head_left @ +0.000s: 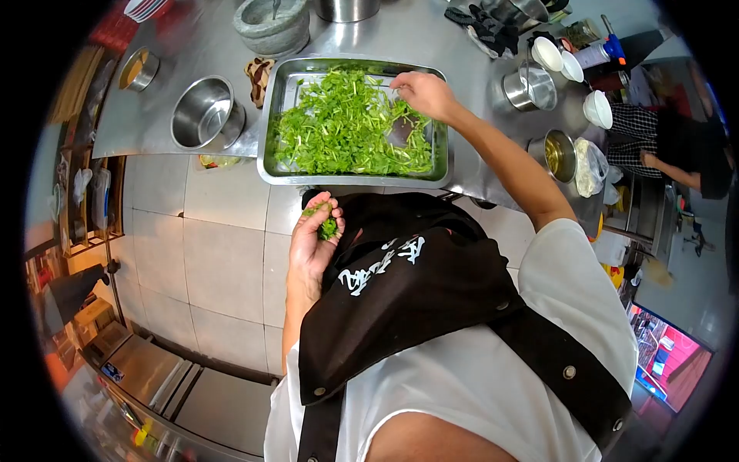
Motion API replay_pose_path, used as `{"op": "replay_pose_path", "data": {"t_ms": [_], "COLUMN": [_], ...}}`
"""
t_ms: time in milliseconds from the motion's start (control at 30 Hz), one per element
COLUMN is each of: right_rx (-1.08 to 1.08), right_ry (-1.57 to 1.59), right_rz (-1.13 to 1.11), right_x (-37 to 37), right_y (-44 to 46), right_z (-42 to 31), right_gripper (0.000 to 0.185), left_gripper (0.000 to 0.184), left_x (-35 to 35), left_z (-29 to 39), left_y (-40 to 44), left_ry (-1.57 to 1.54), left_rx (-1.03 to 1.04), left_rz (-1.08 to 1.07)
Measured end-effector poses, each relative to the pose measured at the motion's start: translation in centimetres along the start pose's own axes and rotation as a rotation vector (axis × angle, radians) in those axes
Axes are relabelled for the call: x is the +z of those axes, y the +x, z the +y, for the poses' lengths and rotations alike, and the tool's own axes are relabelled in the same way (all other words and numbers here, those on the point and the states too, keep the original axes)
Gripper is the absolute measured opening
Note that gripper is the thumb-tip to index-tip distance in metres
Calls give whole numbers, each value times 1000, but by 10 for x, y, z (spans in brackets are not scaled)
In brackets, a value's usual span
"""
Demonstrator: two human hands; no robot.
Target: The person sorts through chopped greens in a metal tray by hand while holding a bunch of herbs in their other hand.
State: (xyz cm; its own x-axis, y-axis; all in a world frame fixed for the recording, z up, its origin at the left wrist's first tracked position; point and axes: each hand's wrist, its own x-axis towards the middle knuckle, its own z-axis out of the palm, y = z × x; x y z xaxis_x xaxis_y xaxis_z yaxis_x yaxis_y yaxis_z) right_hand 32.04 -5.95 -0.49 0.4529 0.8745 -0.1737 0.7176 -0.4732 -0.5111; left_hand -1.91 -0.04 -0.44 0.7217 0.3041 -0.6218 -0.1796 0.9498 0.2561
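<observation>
Two hands, apart: from here, my left hand point(306, 248) cups greens point(329, 229), loose grip best against bruising; more greens in tray point(354, 181) beneath right hand point(425, 94), its grip unclear.

Light bright, fairly even; source out of view. Pale glare on the steel counter point(192, 54), thin shine along the tray point(354, 181) rim. Shadows soft, darker under the counter's near edge. Greens point(331, 115) crisp enough; apron point(400, 308) folds sink to near-black, shirt point(577, 269) pale. Warm orange cast on the left shelving point(77, 200), vivid pink patch point(681, 354) at near right. Wide-angle bowing; margins smeared, soft, closing into black corners.
</observation>
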Motion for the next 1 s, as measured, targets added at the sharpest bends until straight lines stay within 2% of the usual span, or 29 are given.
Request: {"op": "replay_pose_path", "data": {"t_ms": [100,500,600,700,800,900,967,1000], "right_rx": [-296,-607,-639,-441,-153,-109,-250,-238], "right_ry": [-215,-630,-529,-368,-138,358,536,473], "right_rz": [81,35,87,78,-104,-272,-350,-410], "right_x": [12,15,16,7,-6,8,4,1], "right_y": [-5,9,11,3,-3,-9,-37,-52], "right_z": [0,-3,2,-1,-9,3,-35,-61], "right_gripper": [25,11,10,13,12,9,8,8], "left_gripper": [23,21,21,22,25,25,26,27], "left_x": [3,3,4,6,8,16,24,29], "left_z": [-1,-2,-2,-1,-1,-2,-5,-7], "left_y": [5,3,3,2,4,7,10,11], "left_ry": [13,-5,-11,-1,23,54,89,114], "left_rx": [-13,-10,-9,0,-11,-23,-29,-33], "left_rz": [-17,-17,-20,-10,-20,-33,-38,-35]}}
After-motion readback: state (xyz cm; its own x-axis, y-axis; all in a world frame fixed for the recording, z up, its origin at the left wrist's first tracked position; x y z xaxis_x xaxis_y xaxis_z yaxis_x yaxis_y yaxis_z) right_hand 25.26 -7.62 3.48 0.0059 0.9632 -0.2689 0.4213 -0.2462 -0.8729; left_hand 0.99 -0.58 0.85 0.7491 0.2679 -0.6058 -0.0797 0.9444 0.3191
